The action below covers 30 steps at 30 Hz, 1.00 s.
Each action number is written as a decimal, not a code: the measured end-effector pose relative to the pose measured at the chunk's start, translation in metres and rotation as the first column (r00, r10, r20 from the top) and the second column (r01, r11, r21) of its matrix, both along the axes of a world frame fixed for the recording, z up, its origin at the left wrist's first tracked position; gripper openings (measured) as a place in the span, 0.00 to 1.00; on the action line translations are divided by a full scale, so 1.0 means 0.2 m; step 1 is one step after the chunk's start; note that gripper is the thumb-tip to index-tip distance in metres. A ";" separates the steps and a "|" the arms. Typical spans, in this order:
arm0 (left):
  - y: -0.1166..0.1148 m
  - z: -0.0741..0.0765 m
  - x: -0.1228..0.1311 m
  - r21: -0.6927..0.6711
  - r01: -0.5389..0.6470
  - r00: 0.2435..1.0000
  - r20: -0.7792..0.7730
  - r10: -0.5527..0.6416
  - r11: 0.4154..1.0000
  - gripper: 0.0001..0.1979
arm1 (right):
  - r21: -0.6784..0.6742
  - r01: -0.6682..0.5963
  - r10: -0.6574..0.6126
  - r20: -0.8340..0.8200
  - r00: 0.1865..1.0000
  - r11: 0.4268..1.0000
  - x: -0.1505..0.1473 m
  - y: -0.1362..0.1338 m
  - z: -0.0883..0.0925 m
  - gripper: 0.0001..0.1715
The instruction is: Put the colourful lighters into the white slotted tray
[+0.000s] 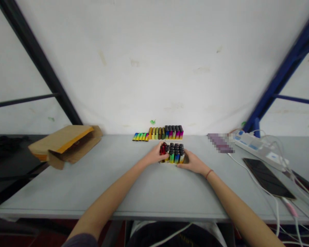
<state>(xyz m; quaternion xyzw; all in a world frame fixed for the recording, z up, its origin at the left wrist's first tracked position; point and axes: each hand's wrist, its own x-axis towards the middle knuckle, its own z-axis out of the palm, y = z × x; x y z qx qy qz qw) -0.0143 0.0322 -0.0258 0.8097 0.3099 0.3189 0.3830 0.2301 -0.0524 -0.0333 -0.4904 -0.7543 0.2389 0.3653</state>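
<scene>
A tight block of several upright, rainbow-coloured lighters [175, 153] with black caps stands on the grey table [134, 185]. My left hand [156, 156] is closed against its left side, fingers on a red lighter [163, 149] at that end. My right hand [192, 162] is wrapped round the block's right front corner. Both hands grip the block between them.
More lighters [167, 132] stand in a row by the wall, with a few lying flat [140, 137] to their left. An open brown cardboard box [64, 144] lies at the left. At the right are a power strip [257, 145], a dark phone [267, 177] and white cables.
</scene>
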 end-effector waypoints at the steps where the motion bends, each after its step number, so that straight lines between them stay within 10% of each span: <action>1: -0.01 0.00 0.01 0.008 0.017 1.000 -0.002 -0.017 1.000 0.26 | 0.000 0.009 -0.009 0.007 1.000 1.000 0.00 0.00 0.00 0.46; 18: -0.12 -0.04 0.08 -0.042 -0.099 0.986 0.131 0.103 0.994 0.20 | -0.010 0.015 -0.015 -0.010 1.000 1.000 0.01 0.01 -0.03 0.46; 25: 0.01 0.03 -0.01 -0.090 -0.414 0.865 0.273 0.422 0.906 0.15 | -0.013 -0.020 0.020 -0.025 0.999 1.000 0.00 0.00 -0.01 0.45; 30: 0.21 0.04 -0.32 0.008 -0.623 0.771 -0.161 0.616 0.782 0.10 | -0.005 -0.006 0.006 -0.023 1.000 1.000 0.00 0.01 -0.01 0.45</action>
